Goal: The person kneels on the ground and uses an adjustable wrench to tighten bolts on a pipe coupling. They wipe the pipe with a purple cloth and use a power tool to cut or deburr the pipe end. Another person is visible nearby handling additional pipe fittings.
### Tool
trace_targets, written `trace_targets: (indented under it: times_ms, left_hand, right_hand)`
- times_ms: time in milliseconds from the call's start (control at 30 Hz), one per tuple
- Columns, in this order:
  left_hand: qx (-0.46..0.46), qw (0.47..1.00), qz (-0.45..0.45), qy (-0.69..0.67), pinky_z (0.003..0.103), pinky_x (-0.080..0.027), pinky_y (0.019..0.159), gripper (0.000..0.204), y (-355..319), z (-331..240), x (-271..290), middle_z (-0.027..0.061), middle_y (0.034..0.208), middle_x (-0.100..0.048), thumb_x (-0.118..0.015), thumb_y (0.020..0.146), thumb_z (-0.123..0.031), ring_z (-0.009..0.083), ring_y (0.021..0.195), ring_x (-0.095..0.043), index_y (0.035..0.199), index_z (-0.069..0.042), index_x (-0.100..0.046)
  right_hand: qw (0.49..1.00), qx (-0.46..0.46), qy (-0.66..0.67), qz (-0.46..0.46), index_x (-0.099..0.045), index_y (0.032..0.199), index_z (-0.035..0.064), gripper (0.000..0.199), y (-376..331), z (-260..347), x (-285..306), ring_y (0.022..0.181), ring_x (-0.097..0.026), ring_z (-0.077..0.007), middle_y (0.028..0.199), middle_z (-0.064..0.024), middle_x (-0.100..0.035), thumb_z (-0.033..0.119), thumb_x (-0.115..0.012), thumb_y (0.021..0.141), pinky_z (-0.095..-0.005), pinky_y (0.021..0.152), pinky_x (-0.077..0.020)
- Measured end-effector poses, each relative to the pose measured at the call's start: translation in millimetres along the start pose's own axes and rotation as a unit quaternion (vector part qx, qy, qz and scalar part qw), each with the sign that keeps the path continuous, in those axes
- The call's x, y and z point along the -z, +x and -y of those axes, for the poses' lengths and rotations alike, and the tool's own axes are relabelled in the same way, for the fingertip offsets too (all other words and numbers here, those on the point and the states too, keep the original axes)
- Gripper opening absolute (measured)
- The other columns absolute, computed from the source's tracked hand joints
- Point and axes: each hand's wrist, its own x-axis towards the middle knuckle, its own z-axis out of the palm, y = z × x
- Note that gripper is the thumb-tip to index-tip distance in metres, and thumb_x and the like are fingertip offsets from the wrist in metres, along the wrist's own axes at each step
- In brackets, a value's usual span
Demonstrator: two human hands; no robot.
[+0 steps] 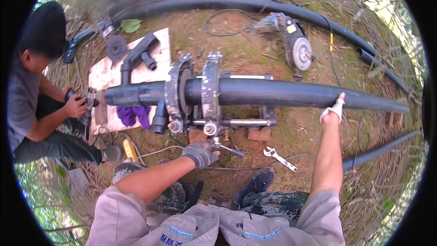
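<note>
A long black plastic pipe (pixel 273 93) lies across the middle, running through two scuffed metal ring clamps (pixel 210 92) of a pipe-joining frame. My right hand (pixel 333 112), in a whitish glove with bare fingertips, holds this pipe right of the clamps; one digit shows on its side and the other fingers are hidden. In a grey knit glove, my left hand (pixel 199 155) is closed at the metal T-handle (pixel 227 148) below the right-hand ring. A shorter black pipe piece with branches (pixel 136 94) sits in the left ring, close to the long pipe's end.
At left, another person (pixel 34 86) crouches, both hands on a tool. An angle-grinder-like power tool (pixel 293 41) lies beyond the pipe. Nearer are an adjustable wrench (pixel 280 159), cables and a yellow power strip (pixel 130 150). A purple cloth (pixel 134 115) rests on a board (pixel 161 48).
</note>
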Motion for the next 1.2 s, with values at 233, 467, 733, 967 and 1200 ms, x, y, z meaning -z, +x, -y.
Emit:
trace_targets:
  times_ms: [233,467,733,967,1200]
  left_hand:
    - [0.014,0.999,0.040,-0.027,0.048,-0.050,0.094,0.057,-13.6,4.5,6.7,0.0234,0.112,-0.069,-0.058,0.091,-0.047,0.0395,0.108,-0.065,0.125,-0.002,-0.058]
    - [0.006,0.996,0.073,-0.044,0.048,-0.051,0.091,0.051,-17.2,-15.3,14.1,0.0233,0.111,-0.069,-0.059,0.092,-0.043,0.0394,0.105,-0.065,0.124,-0.003,-0.059]
    - [-0.028,0.995,0.086,0.046,0.047,-0.052,0.091,0.058,-33.5,-13.8,24.1,0.0220,0.103,-0.069,-0.059,0.093,-0.045,0.0368,0.104,-0.067,0.134,-0.004,-0.053]
    - [-0.224,0.972,-0.029,-0.060,0.046,-0.053,0.074,0.052,-100.2,-46.0,127.2,0.0178,0.085,-0.065,-0.054,0.096,-0.053,0.0376,0.083,-0.066,0.089,-0.002,-0.066]
    - [-0.328,0.839,-0.396,-0.176,0.047,-0.050,0.089,0.036,-51.2,-76.5,81.3,0.0172,0.111,-0.058,-0.067,0.089,-0.033,0.0383,0.105,-0.058,0.114,-0.006,-0.063]
  right_hand:
    - [0.999,0.001,-0.017,0.028,-0.042,0.146,0.0092,0.095,13.1,-7.6,5.5,0.126,-0.053,-0.0284,0.147,-0.0086,-0.049,0.058,-0.082,0.075,-0.0403,0.116,-0.0378]
    - [0.999,-0.016,-0.029,0.009,-0.051,0.139,0.0105,0.082,21.3,8.9,2.5,0.122,-0.056,-0.0312,0.141,-0.0090,-0.056,0.056,-0.081,0.077,-0.0508,0.109,-0.0453]
    - [0.999,-0.009,-0.033,0.011,-0.051,0.140,0.0105,0.081,12.6,-2.6,-9.9,0.122,-0.056,-0.0296,0.141,-0.0085,-0.055,0.057,-0.079,0.079,-0.0482,0.110,-0.0446]
    - [0.998,-0.024,-0.055,0.005,-0.046,0.143,0.0102,0.082,2.4,12.1,-12.2,0.126,-0.052,-0.0324,0.145,-0.0103,-0.051,0.061,-0.072,0.084,-0.0542,0.111,-0.0407]
    - [0.993,0.008,-0.110,-0.030,-0.044,0.146,0.0161,0.085,-7.2,-1.5,-22.9,0.125,-0.054,-0.0295,0.147,-0.0066,-0.050,0.074,-0.058,0.086,-0.0506,0.105,-0.0463]
